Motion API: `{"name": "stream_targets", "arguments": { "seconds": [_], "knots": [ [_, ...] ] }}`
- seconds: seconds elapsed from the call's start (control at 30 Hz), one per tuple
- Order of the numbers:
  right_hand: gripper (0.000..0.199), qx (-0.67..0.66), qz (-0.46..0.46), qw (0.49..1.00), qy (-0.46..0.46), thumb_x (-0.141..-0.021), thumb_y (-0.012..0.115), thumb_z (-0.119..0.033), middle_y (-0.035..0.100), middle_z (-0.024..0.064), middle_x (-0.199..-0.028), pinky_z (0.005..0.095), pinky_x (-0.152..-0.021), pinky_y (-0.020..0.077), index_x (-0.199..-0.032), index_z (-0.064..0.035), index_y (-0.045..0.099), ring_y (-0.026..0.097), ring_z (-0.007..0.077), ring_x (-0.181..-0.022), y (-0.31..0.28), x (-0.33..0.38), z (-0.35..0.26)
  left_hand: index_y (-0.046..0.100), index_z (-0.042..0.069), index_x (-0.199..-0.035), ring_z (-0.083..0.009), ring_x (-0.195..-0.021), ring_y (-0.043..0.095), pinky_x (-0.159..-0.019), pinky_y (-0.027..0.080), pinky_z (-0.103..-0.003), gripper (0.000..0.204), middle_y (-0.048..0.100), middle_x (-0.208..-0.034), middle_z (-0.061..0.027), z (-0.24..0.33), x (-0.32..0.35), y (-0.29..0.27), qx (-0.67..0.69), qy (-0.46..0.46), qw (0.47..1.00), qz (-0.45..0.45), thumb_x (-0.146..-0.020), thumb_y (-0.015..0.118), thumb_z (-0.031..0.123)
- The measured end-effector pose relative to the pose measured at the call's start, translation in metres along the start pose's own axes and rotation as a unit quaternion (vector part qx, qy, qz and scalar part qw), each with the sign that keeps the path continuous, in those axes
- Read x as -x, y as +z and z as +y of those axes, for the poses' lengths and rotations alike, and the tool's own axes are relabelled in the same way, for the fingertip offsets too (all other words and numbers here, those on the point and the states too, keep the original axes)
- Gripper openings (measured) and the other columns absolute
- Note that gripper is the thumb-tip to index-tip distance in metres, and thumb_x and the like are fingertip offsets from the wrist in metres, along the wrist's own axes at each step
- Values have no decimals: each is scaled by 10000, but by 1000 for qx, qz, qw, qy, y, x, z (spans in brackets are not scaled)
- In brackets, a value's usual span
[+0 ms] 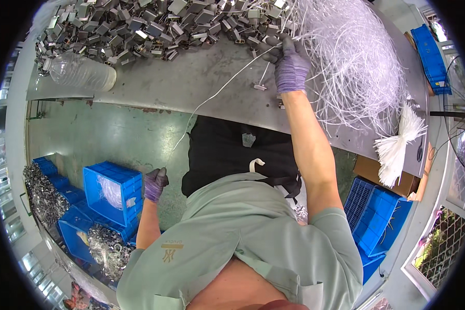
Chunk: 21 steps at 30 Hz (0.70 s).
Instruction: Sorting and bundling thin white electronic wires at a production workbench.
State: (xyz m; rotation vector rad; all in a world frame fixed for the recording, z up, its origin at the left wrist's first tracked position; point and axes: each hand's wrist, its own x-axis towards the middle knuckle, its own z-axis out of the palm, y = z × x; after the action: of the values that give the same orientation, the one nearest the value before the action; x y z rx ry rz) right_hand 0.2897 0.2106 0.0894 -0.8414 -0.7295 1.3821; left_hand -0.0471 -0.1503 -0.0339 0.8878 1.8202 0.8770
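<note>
My left hand (156,184), in a grey-and-purple glove, is closed low over the floor at the left. A thin white cord (210,98) runs up from it across the bench edge to my right hand (291,64). That hand wears the same kind of glove, and its fingers are closed around the cord beside a heap of small grey metal pieces (155,28). Just below its fingers, a small T-shaped metal piece on a short white stem (260,86) shows against the bench. Whether my fingers also hold this stem I cannot tell.
A big tangle of white cords (354,62) covers the metal bench (191,77) at right, with a tied white bundle (400,144) at its edge. A clear plastic bottle (82,71) lies at left. Blue crates (113,188) stand lower left, another blue crate (372,217) lower right.
</note>
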Motion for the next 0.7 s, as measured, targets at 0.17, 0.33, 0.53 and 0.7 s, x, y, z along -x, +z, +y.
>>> {"name": "stream_targets", "arguments": {
  "seconds": [0.17,0.33,0.53,0.7],
  "knots": [
    [323,-12,23,1000,13,-936,531,-186,655,194,-913,311,-547,560,-1131,67,478,682,292,-735,-3,2,-4,531,41,-575,-110,-474,502,-485,404,-270,496,541,-518,-47,12,4,9,-16,1,999,-37,-882,597,426],
    [323,20,-74,992,104,-928,548,-187,660,190,-930,300,-569,549,-1128,62,496,682,269,-757,-5,16,0,532,31,-568,-117,-458,494,-470,395,-272,516,543,-512,-58,43,-3,32,3,25,995,-92,-900,560,426],
    [317,74,-111,981,141,-922,560,-194,668,156,-953,281,-588,548,-1122,50,535,674,224,-746,8,37,-12,539,38,-562,-116,-426,468,-429,351,-253,552,543,-504,-70,98,-18,56,17,-34,992,-117,-911,506,465],
    [297,121,-72,988,66,-938,533,-200,667,161,-917,276,-588,552,-1086,57,559,672,223,-728,8,20,-52,520,52,-546,-123,-424,471,-421,341,-253,566,526,-486,-72,113,-28,63,87,19,977,-196,-915,494,481]
  ]
}}
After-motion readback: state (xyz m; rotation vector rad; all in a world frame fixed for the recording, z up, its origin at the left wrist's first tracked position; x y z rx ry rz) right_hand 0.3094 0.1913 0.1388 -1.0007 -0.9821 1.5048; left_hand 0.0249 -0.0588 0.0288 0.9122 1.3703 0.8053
